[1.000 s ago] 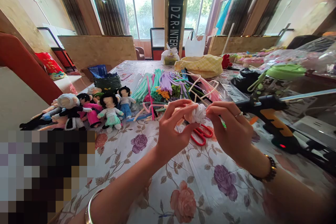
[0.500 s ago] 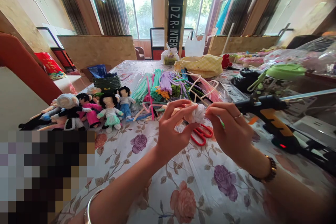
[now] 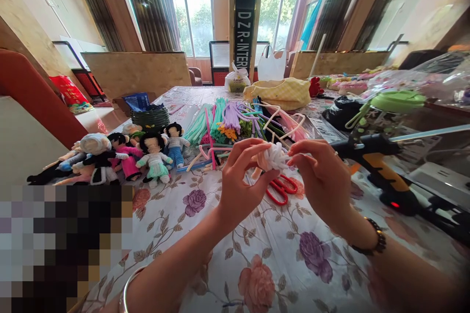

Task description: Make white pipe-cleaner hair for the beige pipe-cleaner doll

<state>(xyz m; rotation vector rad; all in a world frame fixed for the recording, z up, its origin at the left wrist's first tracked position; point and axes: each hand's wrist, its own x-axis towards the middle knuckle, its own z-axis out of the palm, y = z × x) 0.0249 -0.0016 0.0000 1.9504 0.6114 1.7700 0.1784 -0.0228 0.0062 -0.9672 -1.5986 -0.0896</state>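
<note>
Moved: right hand [image 3: 325, 181], turned slightly; fingertips beside fuzzy, rounded white-and-peach piece [image 3: 277, 158], grip unclear. Left hand [image 3: 243, 178]: fingers pinching it.

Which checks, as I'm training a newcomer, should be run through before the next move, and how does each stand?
1. White fuzzy piece held in the left hand: ok, pinched between fingers and thumb.
2. Right hand gripping the piece too: cannot tell; its fingertips are at the edge.
3. Red scissors handles in sight: ok, below the piece.
4. Scissor blades away from fingers: cannot tell, hidden from view.
5. Glue gun light on: ok, glowing red.
6. Dolls apart from both hands: ok, off to the left.
</note>
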